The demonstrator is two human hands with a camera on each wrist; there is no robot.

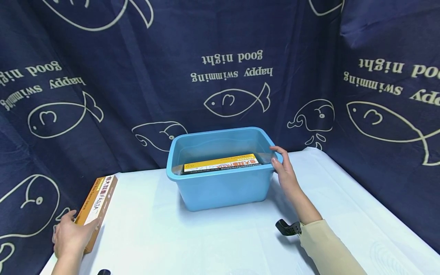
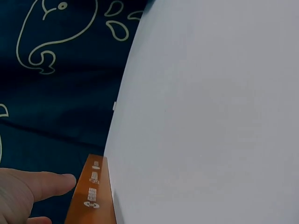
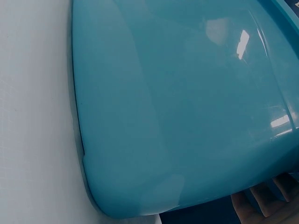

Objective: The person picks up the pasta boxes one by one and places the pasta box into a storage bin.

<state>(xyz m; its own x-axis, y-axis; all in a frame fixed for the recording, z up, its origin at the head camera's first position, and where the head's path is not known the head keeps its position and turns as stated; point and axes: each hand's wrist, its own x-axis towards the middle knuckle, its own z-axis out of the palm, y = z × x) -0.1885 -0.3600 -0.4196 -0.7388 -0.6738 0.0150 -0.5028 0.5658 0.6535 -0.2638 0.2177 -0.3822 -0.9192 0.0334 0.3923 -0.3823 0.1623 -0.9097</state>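
A light blue plastic bin [image 1: 223,191] stands on the white table, and a yellow and black pasta box [image 1: 220,163] lies inside it. My right hand [image 1: 284,168] grips the bin's right rim; the right wrist view shows curled fingers [image 3: 266,205] by the wall of the bin [image 3: 163,107]. Over at the left, an orange pasta box [image 1: 99,198] rests along the table's edge. My left hand [image 1: 72,233] is spread about its near end, fingers on the far side. In the left wrist view one straight finger [image 2: 51,184] reaches the side of the orange box [image 2: 93,196].
Dark blue curtains [image 1: 233,38] with white fish drawings hang behind the table and on both sides. The white tabletop [image 1: 144,221] stretches between the orange box and the bin. A black wrist strap [image 1: 288,228] is on my right wrist.
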